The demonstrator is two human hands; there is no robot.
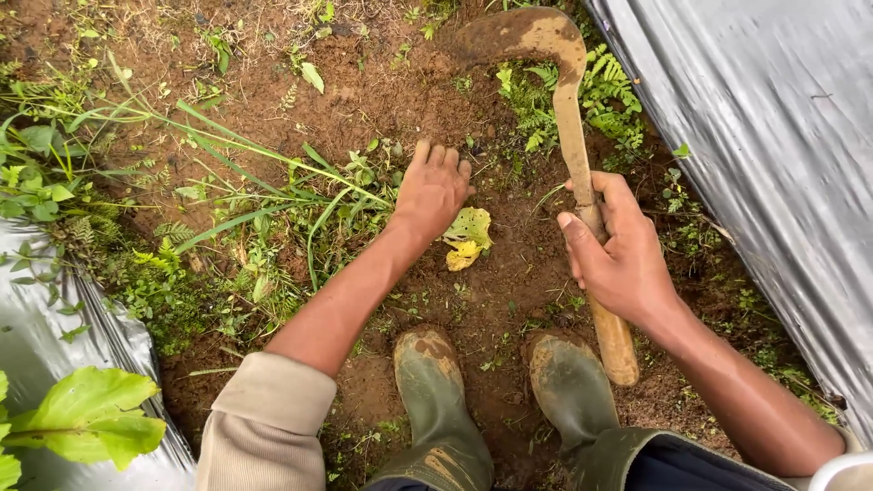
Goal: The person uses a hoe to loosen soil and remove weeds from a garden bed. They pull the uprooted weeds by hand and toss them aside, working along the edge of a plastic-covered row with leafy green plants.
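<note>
My right hand [618,250] is wrapped tight round the wooden handle of the sickle [573,136], its blade resting on soil ahead. My left hand [432,191] presses flat, fingers together, beside the grass clump [300,205]. Weeding, I'd say; the clump wants gathering first.
</note>
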